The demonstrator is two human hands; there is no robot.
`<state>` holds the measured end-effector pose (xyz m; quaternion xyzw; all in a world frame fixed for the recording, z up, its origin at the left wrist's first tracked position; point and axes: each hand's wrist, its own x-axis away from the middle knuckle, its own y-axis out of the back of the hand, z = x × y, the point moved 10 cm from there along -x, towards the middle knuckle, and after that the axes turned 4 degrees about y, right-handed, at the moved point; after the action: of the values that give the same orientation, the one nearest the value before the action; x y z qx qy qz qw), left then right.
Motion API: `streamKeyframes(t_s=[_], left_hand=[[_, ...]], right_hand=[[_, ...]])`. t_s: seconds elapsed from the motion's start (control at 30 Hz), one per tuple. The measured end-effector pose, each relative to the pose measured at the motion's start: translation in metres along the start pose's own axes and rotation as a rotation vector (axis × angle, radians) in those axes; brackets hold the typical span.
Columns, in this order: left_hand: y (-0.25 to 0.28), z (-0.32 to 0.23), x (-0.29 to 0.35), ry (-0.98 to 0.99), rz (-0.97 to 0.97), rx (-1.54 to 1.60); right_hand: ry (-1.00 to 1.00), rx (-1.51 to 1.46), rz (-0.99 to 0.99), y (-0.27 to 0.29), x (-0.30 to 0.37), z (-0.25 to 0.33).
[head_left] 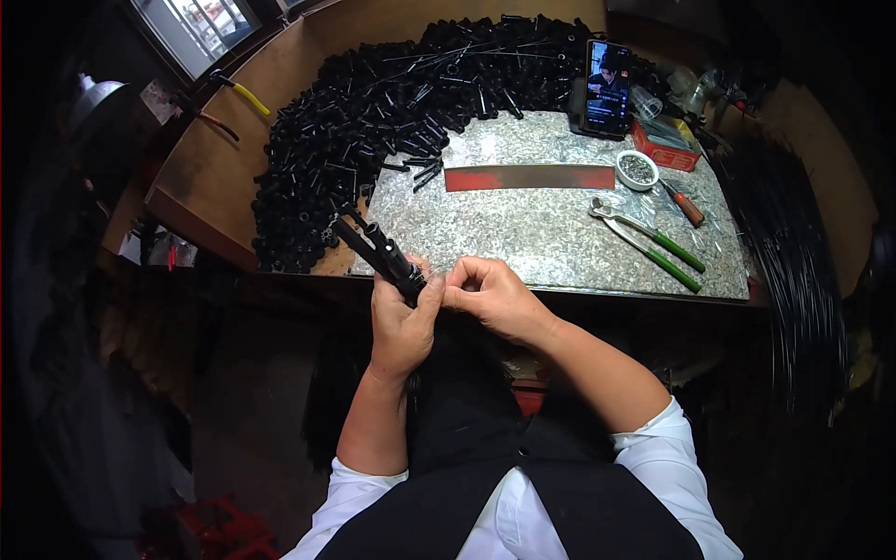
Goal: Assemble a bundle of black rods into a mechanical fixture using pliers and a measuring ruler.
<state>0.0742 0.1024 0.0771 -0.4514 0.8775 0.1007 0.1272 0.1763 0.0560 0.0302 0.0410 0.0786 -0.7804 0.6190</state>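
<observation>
Just off the front edge of the bench, my left hand [403,325] is wrapped round a bundle of slim black tube-like parts [378,248]. The bundle tilts up and to the left, its far ends fanned slightly apart. My right hand [501,297] meets the left thumb at the bundle's lower end. Its thumb and forefinger are pinched together; anything between them is hidden or too small to make out. On the grey speckled board [504,224] beyond my hands lies a flat brown and red strip [529,177].
A large heap of black tubular parts [373,121] covers the bench's back and left. At right are green-handled pincers [644,245], an orange-handled tool [686,205], a white bowl [637,184] of small metal bits, a red box [667,149], a phone [608,93] and long black rods [793,252].
</observation>
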Motion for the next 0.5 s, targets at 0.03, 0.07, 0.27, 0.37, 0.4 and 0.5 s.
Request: streamKeyframes(t_s=[0.03, 0.07, 0.27, 0.37, 0.4, 0.5], left_hand=[[-0.0004, -0.0015, 0.0006, -0.018, 0.006, 0.003], [0.0006, -0.0016, 0.0012, -0.017, 0.005, 0.003], [-0.0023, -0.0078, 0.0045, -0.096, -0.005, -0.048], [-0.0049, -0.0079, 0.0056, -0.121, 0.015, -0.062], [-0.0052, -0.008, 0.0055, -0.116, 0.009, -0.06], [-0.0065, -0.0051, 0.0059, -0.121, 0.007, -0.063]], right_hand=[[-0.064, -0.083, 0.052, -0.005, 0.0004, -0.0066], [-0.066, -0.084, 0.053, -0.0051, 0.0002, -0.0073], [-0.053, -0.171, 0.108, -0.0092, 0.0001, -0.0119], [-0.053, -0.175, 0.103, -0.0086, 0.0022, -0.01], [-0.051, -0.156, 0.089, -0.0074, 0.0035, -0.0068], [0.002, -0.176, 0.002, -0.002, 0.0051, -0.0086]])
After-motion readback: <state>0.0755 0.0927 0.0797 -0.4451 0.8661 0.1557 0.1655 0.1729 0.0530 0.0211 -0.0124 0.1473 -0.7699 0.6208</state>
